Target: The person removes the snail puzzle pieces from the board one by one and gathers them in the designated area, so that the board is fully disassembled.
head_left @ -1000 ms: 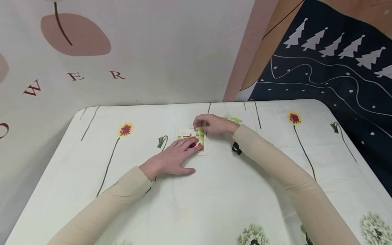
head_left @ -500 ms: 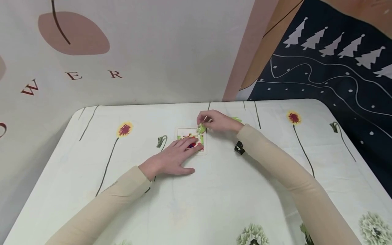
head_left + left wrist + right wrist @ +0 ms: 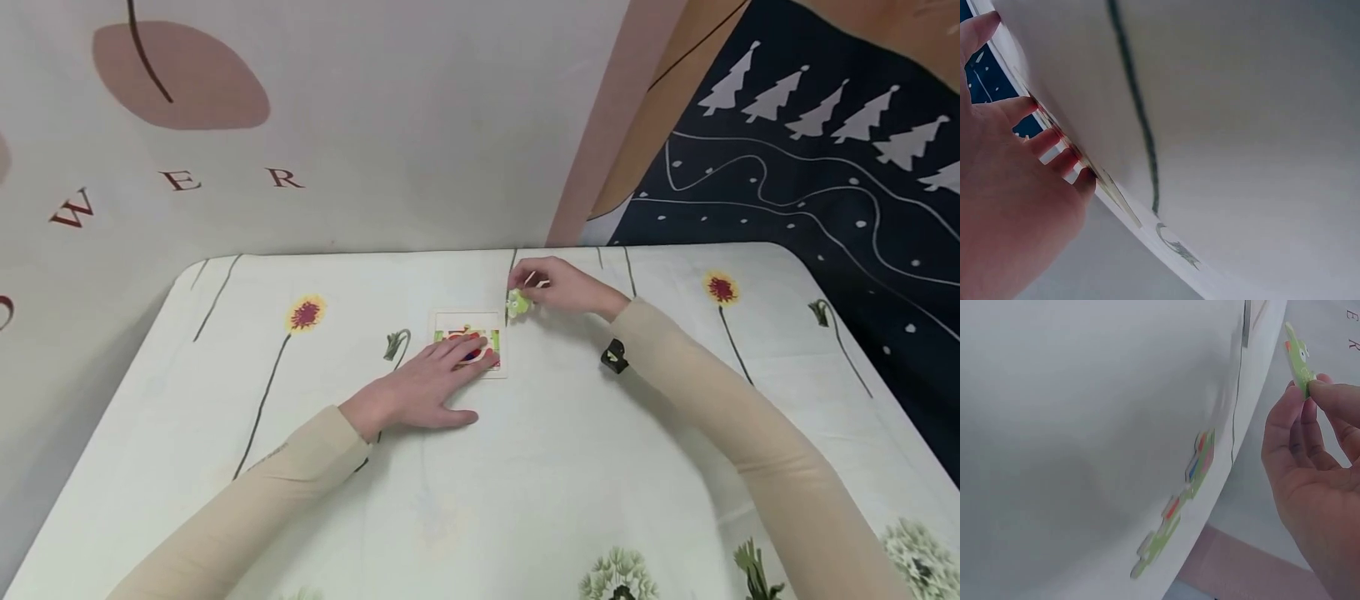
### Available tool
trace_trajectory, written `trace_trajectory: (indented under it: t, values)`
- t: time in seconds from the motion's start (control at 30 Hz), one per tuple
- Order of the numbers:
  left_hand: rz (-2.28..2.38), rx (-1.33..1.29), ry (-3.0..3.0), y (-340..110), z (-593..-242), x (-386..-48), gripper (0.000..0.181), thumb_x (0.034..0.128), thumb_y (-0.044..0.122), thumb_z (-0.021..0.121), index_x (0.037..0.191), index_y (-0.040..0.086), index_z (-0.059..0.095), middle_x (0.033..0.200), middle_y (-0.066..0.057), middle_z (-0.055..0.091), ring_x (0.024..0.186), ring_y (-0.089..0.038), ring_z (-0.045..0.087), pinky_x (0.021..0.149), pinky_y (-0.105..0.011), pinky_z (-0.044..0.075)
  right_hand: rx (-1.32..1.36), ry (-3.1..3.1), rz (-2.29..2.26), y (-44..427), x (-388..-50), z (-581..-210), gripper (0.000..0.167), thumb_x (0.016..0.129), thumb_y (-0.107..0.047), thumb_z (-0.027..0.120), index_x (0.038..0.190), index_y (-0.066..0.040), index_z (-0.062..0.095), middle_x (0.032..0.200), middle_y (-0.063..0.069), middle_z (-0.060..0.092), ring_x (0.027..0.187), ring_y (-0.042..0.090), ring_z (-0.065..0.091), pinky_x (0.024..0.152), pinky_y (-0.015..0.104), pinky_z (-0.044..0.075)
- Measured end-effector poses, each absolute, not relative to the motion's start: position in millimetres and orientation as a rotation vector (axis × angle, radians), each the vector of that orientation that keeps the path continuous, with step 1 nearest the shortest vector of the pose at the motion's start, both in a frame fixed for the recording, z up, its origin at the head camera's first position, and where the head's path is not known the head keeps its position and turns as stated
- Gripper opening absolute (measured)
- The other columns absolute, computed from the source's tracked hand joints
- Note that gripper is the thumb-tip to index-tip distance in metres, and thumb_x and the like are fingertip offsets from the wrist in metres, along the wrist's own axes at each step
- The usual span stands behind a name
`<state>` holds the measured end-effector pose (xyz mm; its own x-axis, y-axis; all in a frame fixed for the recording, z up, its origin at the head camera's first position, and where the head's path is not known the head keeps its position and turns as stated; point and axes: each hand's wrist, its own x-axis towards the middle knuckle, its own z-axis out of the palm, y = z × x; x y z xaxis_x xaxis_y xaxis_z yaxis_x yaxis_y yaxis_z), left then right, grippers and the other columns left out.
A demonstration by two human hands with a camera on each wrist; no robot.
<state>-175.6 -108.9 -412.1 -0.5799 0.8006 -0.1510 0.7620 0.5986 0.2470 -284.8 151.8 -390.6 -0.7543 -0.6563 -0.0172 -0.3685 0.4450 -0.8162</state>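
Note:
A small green puzzle piece with printed eyes [image 3: 518, 304] is pinched between thumb and index finger of my right hand [image 3: 564, 286], above the table just right of a square puzzle board [image 3: 493, 322]. In the right wrist view the green piece [image 3: 1300, 361] stands up out of the fingertips of the right hand [image 3: 1319, 440]. My left hand [image 3: 423, 388] lies across the board's lower part with spread, straight fingers, covering some of its red and blue picture. The left wrist view shows the left hand's [image 3: 1029, 169] fingertips on the thin board [image 3: 1116, 197].
Several loose green pieces with red and blue parts [image 3: 1200, 464] lie on the table in the right wrist view; the right hand hides them in the head view. The white tablecloth [image 3: 525, 467] has printed flowers. A hanging cloth [image 3: 405, 125] stands behind the far edge.
The right hand has lifted away from the board's upper right corner and moved right, carrying the green piece with it. The left hand has stayed where it was.

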Motion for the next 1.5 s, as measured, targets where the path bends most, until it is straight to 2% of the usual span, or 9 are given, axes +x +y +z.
trace_trajectory:
  t: [0.27, 0.43, 0.7, 0.8, 1.23, 1.5]
  values:
    - [0.235, 1.301, 2.556, -109, -410, -174, 0.08, 0.093, 0.046, 0.056, 0.154, 0.009, 0.022, 0.158, -0.017, 0.016, 0.145, -0.032, 0.01, 0.113, -0.048, 0.012, -0.827, 2.391, -1.203, 166, -284, -386, 0.018, 0.094, 0.002, 0.056, 0.111, 0.003, 0.061, 0.106, 0.015, 0.062, 0.093, 0.026, 0.058, 0.081, 0.036, 0.046]
    - [0.236, 1.3, 2.539, -110, -409, -172, 0.079, 0.0944, 0.045, 0.055, 0.154, 0.007, 0.021, 0.158, -0.018, 0.014, 0.145, -0.034, 0.008, 0.113, -0.049, 0.011, -0.792, 2.418, -1.199, 175, -284, -385, 0.018, 0.093, 0.003, 0.058, 0.11, 0.005, 0.062, 0.103, 0.015, 0.062, 0.091, 0.027, 0.058, 0.082, 0.034, 0.046]
    - [0.222, 1.302, 2.537, -110, -411, -172, 0.078, 0.0951, 0.045, 0.053, 0.155, 0.007, 0.019, 0.159, -0.018, 0.012, 0.145, -0.034, 0.006, 0.113, -0.049, 0.01, -0.725, 2.434, -1.209, 193, -285, -386, 0.016, 0.093, 0.003, 0.058, 0.108, 0.004, 0.063, 0.104, 0.016, 0.063, 0.086, 0.027, 0.057, 0.068, 0.026, 0.046]
    - [0.229, 1.293, 2.53, -111, -411, -172, 0.078, 0.0957, 0.044, 0.053, 0.155, 0.006, 0.018, 0.159, -0.018, 0.011, 0.145, -0.035, 0.006, 0.113, -0.049, 0.009, -0.709, 2.449, -1.214, 198, -283, -386, 0.015, 0.093, 0.003, 0.058, 0.107, 0.003, 0.063, 0.103, 0.016, 0.063, 0.085, 0.027, 0.057, 0.068, 0.025, 0.046]
    - [0.275, 1.322, 2.55, -111, -412, -176, 0.076, 0.0943, 0.042, 0.056, 0.154, 0.008, 0.024, 0.157, -0.018, 0.018, 0.144, -0.034, 0.011, 0.112, -0.05, 0.012, -0.727, 2.486, -1.275, 217, -275, -391, 0.017, 0.09, 0.008, 0.056, 0.105, 0.005, 0.064, 0.103, 0.019, 0.063, 0.091, 0.031, 0.061, 0.075, 0.028, 0.044]
    - [0.314, 1.322, 2.552, -111, -411, -177, 0.074, 0.0928, 0.04, 0.06, 0.153, 0.01, 0.028, 0.156, -0.018, 0.022, 0.143, -0.034, 0.016, 0.111, -0.052, 0.016, -0.686, 2.541, -1.222, 228, -279, -390, 0.018, 0.091, 0.009, 0.056, 0.106, 0.006, 0.064, 0.107, 0.019, 0.063, 0.099, 0.029, 0.059, 0.086, 0.035, 0.043]
